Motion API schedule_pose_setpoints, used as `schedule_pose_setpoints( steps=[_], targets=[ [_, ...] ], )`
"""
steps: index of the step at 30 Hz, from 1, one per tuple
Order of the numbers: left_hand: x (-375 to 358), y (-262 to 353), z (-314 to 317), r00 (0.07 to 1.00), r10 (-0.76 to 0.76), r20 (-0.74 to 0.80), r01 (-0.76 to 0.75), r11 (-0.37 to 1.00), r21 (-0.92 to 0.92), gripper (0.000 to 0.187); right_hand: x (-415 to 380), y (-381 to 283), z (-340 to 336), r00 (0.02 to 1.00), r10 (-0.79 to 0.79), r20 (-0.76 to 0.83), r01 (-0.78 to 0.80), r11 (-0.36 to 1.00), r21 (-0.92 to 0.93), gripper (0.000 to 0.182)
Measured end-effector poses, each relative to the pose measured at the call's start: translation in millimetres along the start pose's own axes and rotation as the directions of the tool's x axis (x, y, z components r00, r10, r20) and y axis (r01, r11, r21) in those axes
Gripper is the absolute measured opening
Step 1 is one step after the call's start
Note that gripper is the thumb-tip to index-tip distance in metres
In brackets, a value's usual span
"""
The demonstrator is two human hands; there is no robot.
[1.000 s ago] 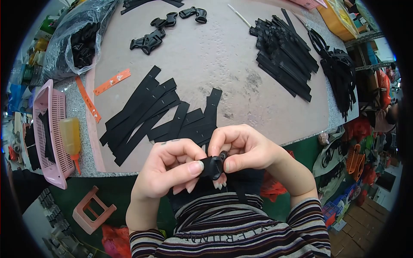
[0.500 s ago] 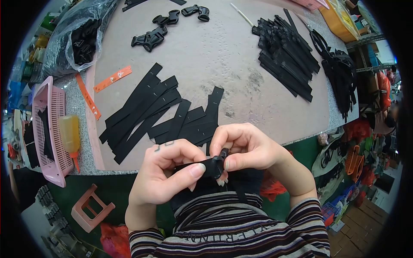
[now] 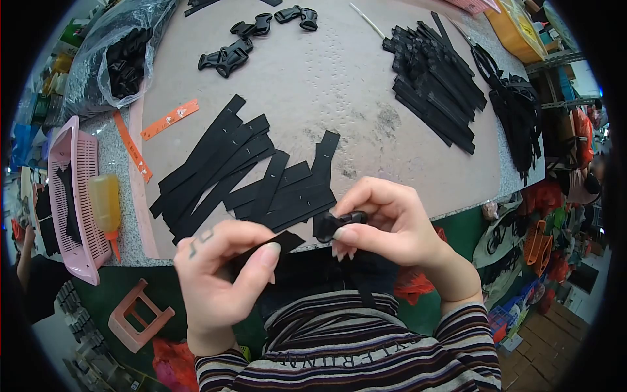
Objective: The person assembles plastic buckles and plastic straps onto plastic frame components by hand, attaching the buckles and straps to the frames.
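Between thumb and fingers, my left hand (image 3: pixel 222 271) pinches a black webbing strap (image 3: pixel 285 244), its end pointing right. My right hand (image 3: pixel 386 228) grips a black plastic buckle (image 3: pixel 341 224) close to the table's front edge. Strap end and buckle are apart, with a small gap between them. Just beyond my hands lie several flat black straps (image 3: pixel 287 196), some marked with short white lines. Farther back on the table are loose black buckles (image 3: pixel 228 57).
At the right lies a pile of black straps (image 3: pixel 434 85), with more hanging straps (image 3: pixel 516 124) beside it. A plastic bag of buckles (image 3: pixel 127 65), a pink basket (image 3: pixel 81 196) and a yellow bottle (image 3: pixel 106 202) stand left. Orange strips (image 3: pixel 171 119) lie nearby. A pink stool (image 3: pixel 140 317) is on the floor.
My hands have moved apart. The strap end and the buckle, together before, are now separated, the strap to the left and the buckle slightly right and up.
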State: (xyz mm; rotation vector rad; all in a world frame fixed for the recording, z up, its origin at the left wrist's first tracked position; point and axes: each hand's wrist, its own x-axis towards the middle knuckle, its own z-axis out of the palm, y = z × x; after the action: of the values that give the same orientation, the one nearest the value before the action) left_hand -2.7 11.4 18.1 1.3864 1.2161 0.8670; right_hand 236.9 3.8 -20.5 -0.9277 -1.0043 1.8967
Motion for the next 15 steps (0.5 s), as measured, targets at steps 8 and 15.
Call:
schedule_pose_setpoints(
  steps=[8, 15],
  targets=[
    [0, -8, 21, 0.877, 0.467, 0.108, -0.445, 0.709, 0.547, 0.019, -5, 4, 18, 0.908, -0.414, -0.068, 0.274, 0.707, -0.652, 0.022],
    [-1, -12, 21, 0.882, 0.455, 0.125, -0.442, 0.707, 0.552, 0.022, -5, 14, 24, 0.795, -0.596, 0.108, 0.380, 0.353, -0.855, 0.028]
  ],
)
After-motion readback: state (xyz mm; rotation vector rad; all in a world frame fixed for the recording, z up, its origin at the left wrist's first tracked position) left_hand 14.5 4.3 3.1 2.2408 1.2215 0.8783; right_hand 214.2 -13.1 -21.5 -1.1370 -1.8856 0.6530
